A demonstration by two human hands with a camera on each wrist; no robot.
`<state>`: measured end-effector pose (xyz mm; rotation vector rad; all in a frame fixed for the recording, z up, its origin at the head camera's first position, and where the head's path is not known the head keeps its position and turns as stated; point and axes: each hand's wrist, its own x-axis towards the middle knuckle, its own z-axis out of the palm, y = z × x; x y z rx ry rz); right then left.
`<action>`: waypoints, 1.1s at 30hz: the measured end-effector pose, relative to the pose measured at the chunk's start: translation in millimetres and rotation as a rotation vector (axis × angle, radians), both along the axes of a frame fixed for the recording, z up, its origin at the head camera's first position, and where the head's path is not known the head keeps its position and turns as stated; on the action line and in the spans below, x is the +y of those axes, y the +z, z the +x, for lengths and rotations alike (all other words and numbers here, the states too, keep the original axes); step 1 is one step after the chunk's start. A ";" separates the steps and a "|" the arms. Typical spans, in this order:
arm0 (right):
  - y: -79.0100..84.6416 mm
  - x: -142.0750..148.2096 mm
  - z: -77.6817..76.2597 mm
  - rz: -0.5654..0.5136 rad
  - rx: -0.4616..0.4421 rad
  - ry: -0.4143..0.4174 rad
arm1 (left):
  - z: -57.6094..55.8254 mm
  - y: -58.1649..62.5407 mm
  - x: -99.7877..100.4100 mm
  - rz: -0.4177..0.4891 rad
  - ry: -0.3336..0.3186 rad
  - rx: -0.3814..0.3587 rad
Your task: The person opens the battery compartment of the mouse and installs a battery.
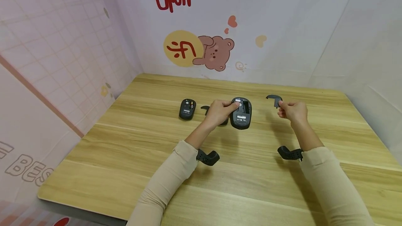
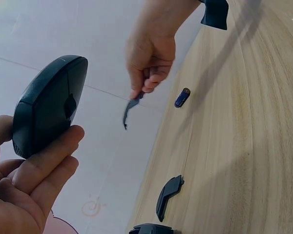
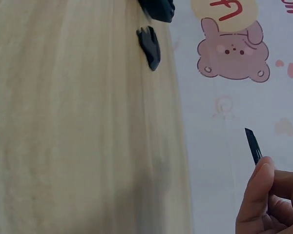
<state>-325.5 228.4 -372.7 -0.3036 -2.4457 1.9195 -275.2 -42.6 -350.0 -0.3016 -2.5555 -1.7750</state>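
My left hand (image 1: pixel 220 112) grips a black computer mouse (image 1: pixel 241 118), raised above the table with its underside and dark, uncovered battery compartment toward my head. In the left wrist view the fingers (image 2: pixel 53 161) support this mouse (image 2: pixel 51 105) from below. Off to the right, my right hand (image 1: pixel 293 111) pinches a thin, curved black battery cover (image 1: pixel 274 99) between thumb and fingers, held up apart from the mouse. Another black cover (image 2: pixel 169 197) lies on the table, partly hidden behind the left hand in the head view. A blue battery (image 2: pixel 182 97) lies on the wood.
A second black mouse (image 1: pixel 187 109) lies underside up on the table (image 1: pixel 150 128), left of my left hand, with batteries showing in its compartment. Another dark object (image 1: pixel 223 122) is mostly hidden behind the left hand. A printed cloth wall (image 1: pixel 282 58) stands behind the table.
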 end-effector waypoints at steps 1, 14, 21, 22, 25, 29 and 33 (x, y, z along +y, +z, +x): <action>-1.8 1.4 -0.5 -0.004 -0.014 0.011 | 0.0 0.0 0.1 -0.001 -0.001 -0.001; -22.6 19.4 -4.8 0.051 -0.158 0.218 | 0.4 -1.2 1.2 -0.002 -0.004 -0.013; -31.0 23.1 -9.9 0.197 -0.211 0.243 | 0.2 -2.1 1.6 -0.002 -0.013 -0.014; -31.9 23.4 -10.6 0.214 -0.218 0.238 | 0.1 -2.2 1.6 -0.003 -0.014 -0.015; -34.1 24.5 -12.7 0.252 -0.238 0.229 | -0.3 -2.5 1.9 -0.005 -0.017 -0.018; -34.1 23.7 -14.2 0.265 -0.256 0.221 | -0.5 -2.5 2.3 -0.003 -0.017 -0.019; -32.7 21.6 -14.3 0.275 -0.255 0.226 | -0.1 -2.5 1.9 0.006 -0.023 -0.019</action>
